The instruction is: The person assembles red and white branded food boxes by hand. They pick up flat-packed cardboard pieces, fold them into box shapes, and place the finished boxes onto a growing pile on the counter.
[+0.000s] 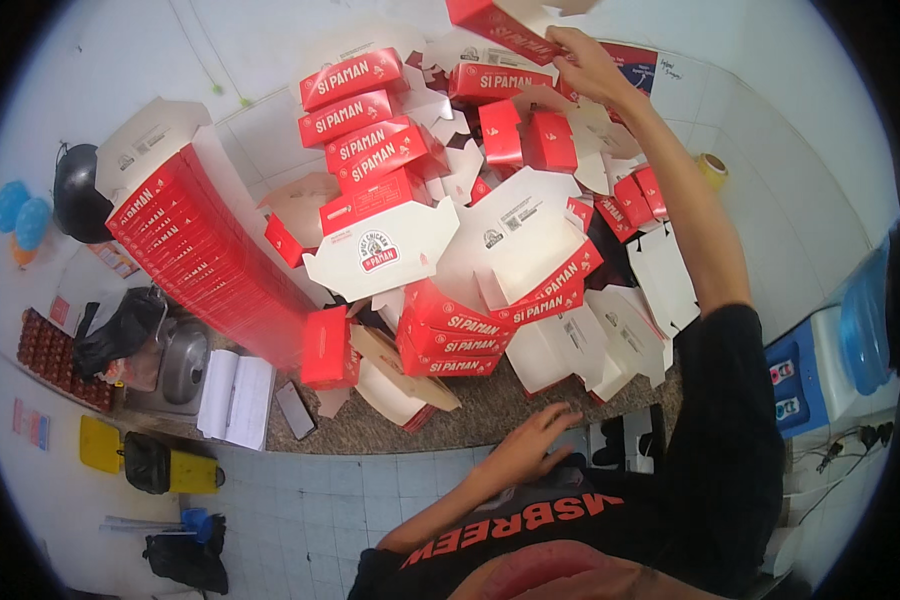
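High at the back, my right hand (585, 65) is closed on the edge of a red and white cardboard food box (505, 28), held above the pile. My left hand (530, 445) is low in front of the counter edge with its fingers stretched apart, holding nothing. Between the hands, open-lidded boxes (530, 245) are heaped on a speckled counter (370, 432). Nearest my left hand, a box with its white inside showing (560, 350) lies open. A short stack of red boxes (450, 345) stands left of it.
On the left leans a tall stack of nested red boxes (205, 250). A phone (294, 410), open notebook (235, 398), steel sink (182, 365) and egg trays (55, 360) lie that way. More boxes (355, 125) pile against the tiled wall. At right is a water dispenser (820, 360).
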Demonstrator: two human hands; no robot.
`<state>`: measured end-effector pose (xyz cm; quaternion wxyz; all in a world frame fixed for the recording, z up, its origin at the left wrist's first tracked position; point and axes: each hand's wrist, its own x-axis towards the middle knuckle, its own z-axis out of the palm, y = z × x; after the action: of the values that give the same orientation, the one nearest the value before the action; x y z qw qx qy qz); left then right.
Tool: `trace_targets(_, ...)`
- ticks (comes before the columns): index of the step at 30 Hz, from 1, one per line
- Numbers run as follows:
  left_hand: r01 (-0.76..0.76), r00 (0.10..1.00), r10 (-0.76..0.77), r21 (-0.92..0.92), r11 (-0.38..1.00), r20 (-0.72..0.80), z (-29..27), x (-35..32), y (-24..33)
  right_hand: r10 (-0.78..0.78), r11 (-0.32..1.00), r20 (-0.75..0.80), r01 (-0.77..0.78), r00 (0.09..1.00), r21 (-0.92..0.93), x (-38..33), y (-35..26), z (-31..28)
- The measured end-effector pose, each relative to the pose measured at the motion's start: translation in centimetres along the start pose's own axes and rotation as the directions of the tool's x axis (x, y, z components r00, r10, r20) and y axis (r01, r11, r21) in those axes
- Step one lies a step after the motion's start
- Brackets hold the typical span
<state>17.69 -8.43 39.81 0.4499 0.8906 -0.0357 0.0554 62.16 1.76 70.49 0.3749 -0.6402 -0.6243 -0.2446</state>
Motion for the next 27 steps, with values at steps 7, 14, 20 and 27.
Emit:
trace_targets(7, 0.196, 0.961, -0.199, 0.032, 0.98, 0.191, 0.1, 2.7, -2.0, -0.153, 0.969, 0.016, 0.153, 0.988, -0.196, 3.3, 10.6, 6.4)
trace_targets(14, 0.118, 0.97, -0.12, 0.026, 0.993, 0.213, -0.2, 5.5, -5.5, 0.23, 0.965, -0.213, -0.195, 0.95, 0.173, -6.6, 11.4, -5.2)
trace_targets(20, 0.137, 0.915, -0.146, 0.052, 0.989, 0.376, -1.1, 9.6, -6.1, 0.767, 0.598, -0.238, -0.798, 0.595, -0.067, -32.0, 19.9, -7.0)
trace_targets(27, 0.129, 0.884, -0.146, 0.069, 0.989, 0.444, -1.3, 11.4, -6.7, 0.685, 0.684, 0.025, -0.632, 0.728, -0.364, -48.4, 13.2, 2.5)
